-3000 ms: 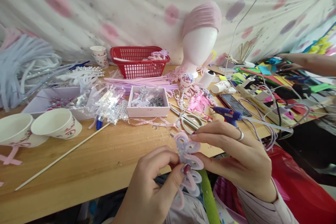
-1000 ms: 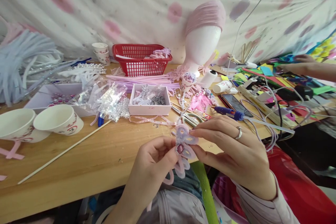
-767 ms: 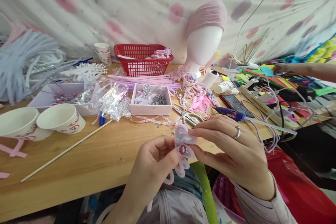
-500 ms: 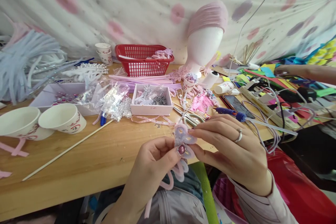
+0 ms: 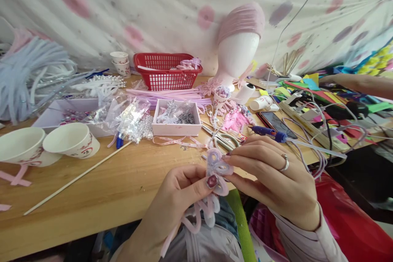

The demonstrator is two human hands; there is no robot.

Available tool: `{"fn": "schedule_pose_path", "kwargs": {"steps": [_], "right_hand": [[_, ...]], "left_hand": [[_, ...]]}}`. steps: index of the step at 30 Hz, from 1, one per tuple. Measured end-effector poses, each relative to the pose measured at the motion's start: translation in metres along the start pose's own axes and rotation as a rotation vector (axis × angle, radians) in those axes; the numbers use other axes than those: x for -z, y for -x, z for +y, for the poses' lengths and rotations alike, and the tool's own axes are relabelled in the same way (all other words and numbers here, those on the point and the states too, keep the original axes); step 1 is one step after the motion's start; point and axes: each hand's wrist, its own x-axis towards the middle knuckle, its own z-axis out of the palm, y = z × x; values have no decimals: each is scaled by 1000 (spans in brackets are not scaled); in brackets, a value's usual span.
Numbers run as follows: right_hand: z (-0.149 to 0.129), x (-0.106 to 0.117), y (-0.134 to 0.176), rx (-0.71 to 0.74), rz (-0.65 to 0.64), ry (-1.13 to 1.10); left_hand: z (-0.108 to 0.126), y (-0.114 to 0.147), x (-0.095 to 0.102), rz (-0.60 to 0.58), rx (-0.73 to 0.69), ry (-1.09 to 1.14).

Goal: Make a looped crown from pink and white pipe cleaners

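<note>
Since half a second ago, the lower loops have sunk and spread beneath your left thumb, and more of their pink tail shows by your left wrist.

From your head camera, your left hand is clamped on the loops, thumb across the front and fingers behind, probably so the bunch cannot twist. Your right hand pinches their right edge between thumb and fingertips, which seems to steady the top loops while the lower ones hang free. You hold them upright at the near edge of the table, partly over your lap, which gives the tail room to dangle.

Mind your right side: the glue gun lies just beyond your knuckles, and whether they touch it you cannot tell from here. The scissors lie just past the top loops, handles toward you, within easy reach. Ahead, the tape and white box bound your reach. Your widest room is leftward, between the slanting stick and the table's near edge; a wide left swing would meet the stick first, then the cup.
</note>
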Motion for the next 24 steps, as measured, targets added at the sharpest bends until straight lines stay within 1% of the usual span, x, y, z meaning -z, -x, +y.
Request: {"fn": "schedule_pose_path", "kwargs": {"steps": [5,10,13,16,21,24], "right_hand": [[-1,2,1,-15,-14,-11],[-1,3,1,-33,-20,-9],[-1,3,1,-34,-17,-9],[-1,4,1,-19,-15,-12],[0,5,2,31,-20,27],[0,6,2,34,-29,32]], "left_hand": [[-4,-1,1,4,-16,-3],[-7,-2,3,10,-66,-72],[-6,0,0,34,-63,-91],[-6,2,-3,54,-53,-61],[-5,2,-5,60,-36,-23],[-4,2,-5,70,-29,-35]]}}
